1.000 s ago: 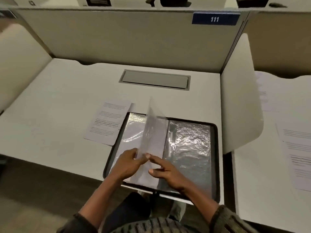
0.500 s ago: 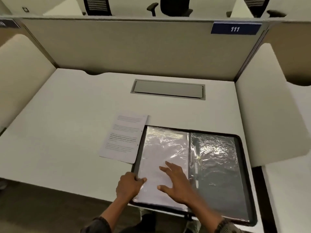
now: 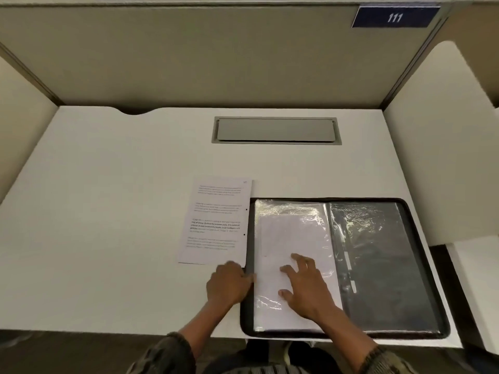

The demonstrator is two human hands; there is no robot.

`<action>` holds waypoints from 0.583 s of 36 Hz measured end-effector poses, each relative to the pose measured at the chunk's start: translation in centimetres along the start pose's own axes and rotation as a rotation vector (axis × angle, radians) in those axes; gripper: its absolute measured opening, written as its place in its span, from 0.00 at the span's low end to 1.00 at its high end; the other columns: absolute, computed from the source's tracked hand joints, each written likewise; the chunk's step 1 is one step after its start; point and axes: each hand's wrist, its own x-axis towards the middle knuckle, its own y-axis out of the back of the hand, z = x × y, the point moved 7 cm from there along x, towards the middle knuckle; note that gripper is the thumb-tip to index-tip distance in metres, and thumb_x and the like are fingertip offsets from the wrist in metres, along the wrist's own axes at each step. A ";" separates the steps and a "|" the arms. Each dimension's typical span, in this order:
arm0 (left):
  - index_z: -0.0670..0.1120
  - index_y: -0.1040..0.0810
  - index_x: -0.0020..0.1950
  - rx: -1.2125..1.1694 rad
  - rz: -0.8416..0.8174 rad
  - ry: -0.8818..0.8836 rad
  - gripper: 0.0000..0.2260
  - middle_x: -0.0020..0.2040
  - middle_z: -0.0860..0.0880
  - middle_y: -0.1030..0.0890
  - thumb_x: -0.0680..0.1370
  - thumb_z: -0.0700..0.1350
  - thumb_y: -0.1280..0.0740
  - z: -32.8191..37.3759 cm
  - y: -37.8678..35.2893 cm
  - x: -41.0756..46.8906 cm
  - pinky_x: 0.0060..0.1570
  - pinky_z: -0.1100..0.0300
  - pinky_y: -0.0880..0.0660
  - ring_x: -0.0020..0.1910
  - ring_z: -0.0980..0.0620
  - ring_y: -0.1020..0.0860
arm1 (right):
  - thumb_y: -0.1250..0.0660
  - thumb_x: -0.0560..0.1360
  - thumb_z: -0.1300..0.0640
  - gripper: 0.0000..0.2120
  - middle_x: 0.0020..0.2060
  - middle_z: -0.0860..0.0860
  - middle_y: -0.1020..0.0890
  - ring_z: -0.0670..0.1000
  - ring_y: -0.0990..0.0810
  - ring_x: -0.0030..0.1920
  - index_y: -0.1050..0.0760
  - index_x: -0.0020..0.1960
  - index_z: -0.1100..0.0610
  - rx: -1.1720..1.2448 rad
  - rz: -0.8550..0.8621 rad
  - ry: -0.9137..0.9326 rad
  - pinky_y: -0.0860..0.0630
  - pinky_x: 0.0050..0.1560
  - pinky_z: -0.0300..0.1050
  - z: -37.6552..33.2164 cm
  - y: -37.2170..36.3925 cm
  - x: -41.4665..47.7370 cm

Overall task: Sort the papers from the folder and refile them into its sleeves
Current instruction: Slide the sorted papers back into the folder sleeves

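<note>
Right hand (image 3: 306,286) lies flat, fingers spread, on the left-page sleeve (image 3: 293,238), which holds a white sheet. Left hand (image 3: 229,283) rests at the folder (image 3: 421,268) left edge, fingers curled; grip unclear. One loose paper (image 3: 216,222) lies just beside the folder on the desk (image 3: 108,211). To do well: smooth outward from the spine, pin the cover firmly.

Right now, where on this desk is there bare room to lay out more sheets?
The widest bare patch is the desk left of the loose sheet. Another strip runs between the grey hatch and the open folder. The front right is crowded: folder, left hand at its edge, right hand flat on the filled sleeve.
</note>
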 end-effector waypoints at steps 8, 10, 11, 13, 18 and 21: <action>0.47 0.18 0.54 -0.098 0.392 0.168 0.20 0.55 0.44 0.17 0.79 0.63 0.29 -5.5 10.8 5.8 0.52 0.50 0.23 0.58 0.39 0.19 | 0.26 0.77 0.45 0.17 0.56 0.45 0.20 0.45 0.20 0.53 0.24 0.64 0.46 0.542 0.087 -0.126 0.20 0.58 0.45 -4.6 1.5 4.5; 0.41 0.22 0.63 -0.038 0.374 0.204 0.29 0.61 0.40 0.20 0.77 0.65 0.28 -7.5 11.5 7.9 0.58 0.43 0.21 0.64 0.37 0.23 | 0.25 0.76 0.44 0.18 0.51 0.45 0.18 0.46 0.18 0.50 0.25 0.63 0.47 0.648 0.104 -0.196 0.18 0.55 0.49 -5.8 1.3 5.5; 0.38 0.25 0.66 -0.017 0.357 0.228 0.33 0.64 0.38 0.22 0.76 0.65 0.27 -8.4 11.6 8.8 0.60 0.42 0.22 0.66 0.36 0.25 | 0.25 0.76 0.43 0.20 0.50 0.45 0.17 0.47 0.18 0.50 0.26 0.63 0.48 0.671 0.109 -0.227 0.18 0.54 0.50 -6.3 1.2 6.0; 0.35 0.30 0.69 -0.011 0.333 0.235 0.38 0.66 0.36 0.27 0.75 0.64 0.25 -9.5 11.5 9.9 0.62 0.40 0.23 0.68 0.35 0.28 | 0.25 0.75 0.40 0.23 0.50 0.46 0.16 0.48 0.18 0.50 0.28 0.64 0.48 0.671 0.116 -0.277 0.18 0.53 0.50 -7.0 0.8 6.9; 0.34 0.33 0.72 -0.115 0.304 0.236 0.42 0.69 0.35 0.29 0.73 0.61 0.20 -9.8 10.8 11.3 0.64 0.38 0.24 0.69 0.34 0.28 | 0.24 0.74 0.38 0.30 0.54 0.48 0.18 0.51 0.18 0.54 0.34 0.67 0.49 0.587 0.120 -0.370 0.21 0.51 0.49 -8.3 0.0 8.2; 0.36 0.32 0.73 -0.269 0.263 0.294 0.43 0.70 0.36 0.27 0.70 0.58 0.17 -9.8 10.1 11.6 0.66 0.40 0.24 0.69 0.34 0.26 | 0.25 0.76 0.43 0.28 0.58 0.49 0.19 0.52 0.18 0.55 0.35 0.67 0.51 0.559 0.115 -0.380 0.24 0.46 0.46 -8.7 0.0 8.6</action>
